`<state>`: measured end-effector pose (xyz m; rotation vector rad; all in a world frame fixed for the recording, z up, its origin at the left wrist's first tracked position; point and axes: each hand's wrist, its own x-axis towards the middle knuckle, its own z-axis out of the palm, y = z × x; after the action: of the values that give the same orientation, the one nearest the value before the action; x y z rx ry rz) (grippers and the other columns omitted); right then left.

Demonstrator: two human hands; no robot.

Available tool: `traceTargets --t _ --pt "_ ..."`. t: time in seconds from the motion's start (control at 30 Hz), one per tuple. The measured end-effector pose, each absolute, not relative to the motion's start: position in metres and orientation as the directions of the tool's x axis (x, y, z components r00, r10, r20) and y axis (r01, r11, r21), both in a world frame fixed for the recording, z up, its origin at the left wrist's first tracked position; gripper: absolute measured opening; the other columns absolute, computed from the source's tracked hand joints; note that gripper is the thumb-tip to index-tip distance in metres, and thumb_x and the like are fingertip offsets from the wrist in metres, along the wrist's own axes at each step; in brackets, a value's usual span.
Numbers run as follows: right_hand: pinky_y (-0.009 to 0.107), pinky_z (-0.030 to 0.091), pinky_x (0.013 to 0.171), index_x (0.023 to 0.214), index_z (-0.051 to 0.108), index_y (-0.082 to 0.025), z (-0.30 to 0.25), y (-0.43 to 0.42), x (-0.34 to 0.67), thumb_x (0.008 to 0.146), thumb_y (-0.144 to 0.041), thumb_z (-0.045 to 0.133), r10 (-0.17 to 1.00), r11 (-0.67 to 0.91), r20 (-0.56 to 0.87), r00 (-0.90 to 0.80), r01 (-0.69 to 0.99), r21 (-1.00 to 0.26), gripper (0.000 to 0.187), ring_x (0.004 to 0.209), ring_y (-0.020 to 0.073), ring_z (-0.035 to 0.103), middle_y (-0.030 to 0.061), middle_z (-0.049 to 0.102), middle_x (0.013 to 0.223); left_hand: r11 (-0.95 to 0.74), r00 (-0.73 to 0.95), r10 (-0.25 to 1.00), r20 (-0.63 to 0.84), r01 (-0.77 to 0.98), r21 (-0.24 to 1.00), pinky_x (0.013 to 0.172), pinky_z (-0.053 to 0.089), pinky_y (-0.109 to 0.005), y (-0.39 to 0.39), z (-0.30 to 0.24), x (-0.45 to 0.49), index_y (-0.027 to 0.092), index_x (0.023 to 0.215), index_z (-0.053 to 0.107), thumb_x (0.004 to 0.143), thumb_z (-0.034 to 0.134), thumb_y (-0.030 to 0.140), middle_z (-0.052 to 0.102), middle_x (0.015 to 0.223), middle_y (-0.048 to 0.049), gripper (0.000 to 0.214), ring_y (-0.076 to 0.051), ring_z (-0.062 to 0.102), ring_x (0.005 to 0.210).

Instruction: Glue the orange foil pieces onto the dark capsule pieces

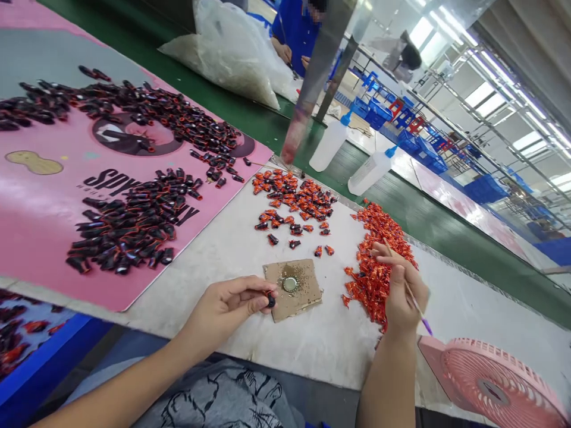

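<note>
As your forearms reach in over the near edge of the pale desk [209,267], your left hand [236,302] stretches inward, thumb and fingertips closed in a pinch on a small dark piece [270,301]. Your right hand [405,294] is raised in front of a heap of red-orange pieces [379,229], its fingers bent and drawn in around a slim stick [417,306] that slants down past the hand to a purple end; the grip itself is partly hidden.

The piece between your left fingertips appears at the left edge of a square of brown cardboard [307,291]. Nearly black and rounded at its near end, it shows a touch of red-orange above, the rest covered by your fingers. On the cardboard, a small round dish [290,284] lies among dark, speckled stains.

Beyond, a cluster of black-and-orange pieces [298,193] spreads across the desk, a few lying singly. To the left, glossy dark pieces [134,226] edged in orange are heaped on a pink printed sheet [35,220]. A pink fan [499,386] sits near your right forearm, and two white bottles [330,144] with blue tops stand past the far edge.
</note>
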<state>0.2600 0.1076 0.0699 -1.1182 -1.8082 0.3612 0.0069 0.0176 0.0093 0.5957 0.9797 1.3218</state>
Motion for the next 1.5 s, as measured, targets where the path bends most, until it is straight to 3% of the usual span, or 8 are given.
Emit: traceTargets --t 0.13,0.37,0.6,0.77,0.97,1.2,1.37,1.5 --pt "0.042 0.048 0.092 0.092 0.071 -0.022 0.058 0.116 0.275 0.098 -0.023 0.038 0.914 0.376 0.296 -0.277 0.852 -0.364 0.034 0.092 0.0234 0.066 0.0090 0.075 0.089 0.208 -0.063 0.961 -0.268 -0.473 0.856 0.057 0.060 -0.018 0.015 0.009 0.006 0.022 0.073 0.081 0.052 0.092 0.028 0.078 0.070 -0.0034 0.024 -0.016 0.072 0.058" --pt "0.040 0.042 0.091 0.076 0.071 -0.020 0.039 0.118 0.262 0.079 0.002 0.057 0.938 0.347 0.134 -0.321 0.885 -0.310 0.025 0.078 0.0216 0.065 0.0060 0.070 0.074 0.208 -0.101 0.959 -0.266 -0.394 0.896 0.056 0.061 -0.022 0.012 0.010 0.005 0.024 0.069 0.079 0.049 0.094 0.042 0.077 0.066 -0.0027 0.031 -0.018 0.071 0.056" --pt "0.029 0.051 0.070 0.086 0.067 -0.019 0.052 0.108 0.245 0.087 -0.010 0.056 0.872 0.488 0.286 -0.397 0.731 -0.477 0.014 0.075 0.0171 0.065 0.0067 0.070 0.083 0.218 -0.022 0.967 -0.254 -0.446 0.868 0.066 0.058 -0.021 0.009 0.016 0.007 0.021 0.068 0.080 0.054 0.092 0.049 0.077 0.074 -0.0056 0.033 -0.018 0.070 0.072" --pt "0.028 0.055 0.071 0.087 0.061 -0.021 0.056 0.076 0.199 0.087 -0.011 0.057 0.743 0.636 0.486 -0.460 0.259 -0.727 0.010 0.080 0.0155 0.067 0.0050 0.069 0.086 0.376 0.212 0.922 -0.323 -0.687 0.622 0.079 0.056 -0.025 0.005 0.028 0.015 0.020 0.071 0.080 0.054 0.094 0.041 0.078 0.099 -0.0084 0.031 -0.020 0.071 0.089" --pt "0.028 0.056 0.070 0.081 0.059 -0.020 0.056 0.068 0.187 0.084 -0.005 0.060 0.645 0.707 0.502 -0.576 0.200 -0.678 0.016 0.079 0.0157 0.069 0.0058 0.072 0.086 0.398 0.243 0.905 -0.349 -0.771 0.496 0.080 0.052 -0.019 0.009 0.030 0.019 0.020 0.075 0.081 0.053 0.096 0.037 0.078 0.081 -0.0044 0.032 -0.013 0.069 0.079" --pt "0.026 0.059 0.066 0.076 0.066 -0.019 0.050 0.069 0.186 0.083 -0.015 0.070 0.795 0.561 0.423 -0.434 0.261 -0.786 0.010 0.071 0.0163 0.072 0.0057 0.075 0.080 0.313 0.144 0.939 -0.312 -0.732 0.606 0.081 0.051 -0.026 0.011 0.027 0.019 0.020 0.074 0.080 0.054 0.094 0.039 0.077 0.086 -0.0063 0.031 -0.018 0.068 0.084" --pt "0.027 0.061 0.071 0.092 0.071 -0.021 0.046 0.066 0.184 0.079 -0.018 0.076 0.863 0.392 0.306 -0.402 0.151 -0.907 0.015 0.078 0.0179 0.073 0.0067 0.075 0.087 0.203 0.029 0.970 -0.241 -0.643 0.738 0.082 0.052 -0.031 0.008 0.028 0.022 0.019 0.075 0.079 0.058 0.091 0.042 0.075 0.087 -0.0072 0.031 -0.021 0.066 0.088" --pt "0.029 0.062 0.074 0.097 0.072 -0.023 0.048 0.058 0.182 0.081 -0.018 0.075 0.847 0.410 0.343 -0.406 0.088 -0.908 0.018 0.084 0.0194 0.073 0.0066 0.074 0.091 0.067 -0.125 0.977 -0.171 -0.586 0.808 0.073 0.054 -0.027 0.008 0.027 0.026 0.019 0.072 0.078 0.062 0.089 0.032 0.069 0.077 -0.0028 0.021 -0.018 0.065 0.078"
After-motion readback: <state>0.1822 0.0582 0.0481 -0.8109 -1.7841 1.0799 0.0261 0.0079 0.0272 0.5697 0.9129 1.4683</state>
